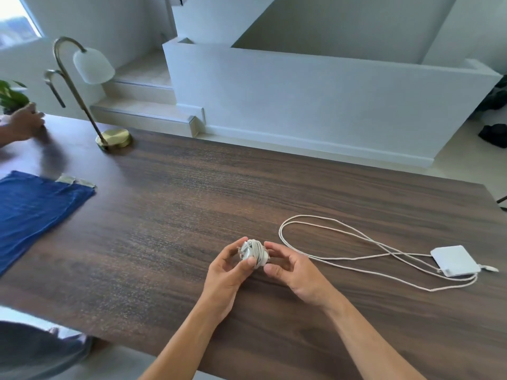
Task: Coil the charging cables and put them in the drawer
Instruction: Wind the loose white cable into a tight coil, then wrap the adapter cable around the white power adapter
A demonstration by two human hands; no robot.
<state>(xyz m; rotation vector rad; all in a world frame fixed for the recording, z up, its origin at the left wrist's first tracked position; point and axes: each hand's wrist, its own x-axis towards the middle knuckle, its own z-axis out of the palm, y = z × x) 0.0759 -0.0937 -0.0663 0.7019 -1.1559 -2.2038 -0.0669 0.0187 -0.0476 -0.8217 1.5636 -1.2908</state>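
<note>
White coiled cable bundle (253, 253) held above dark wooden table (164, 215).
The left hand (229, 270) and right hand (297, 274) each pinch it.

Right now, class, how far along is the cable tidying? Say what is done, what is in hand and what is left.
Done: one cable is wound into a tight coiled bundle. In hand: the left hand and right hand both hold that bundle above the table. Left: the loose cable with its power brick lies uncoiled on the right, and no drawer shows, so both still need putting away.
</note>
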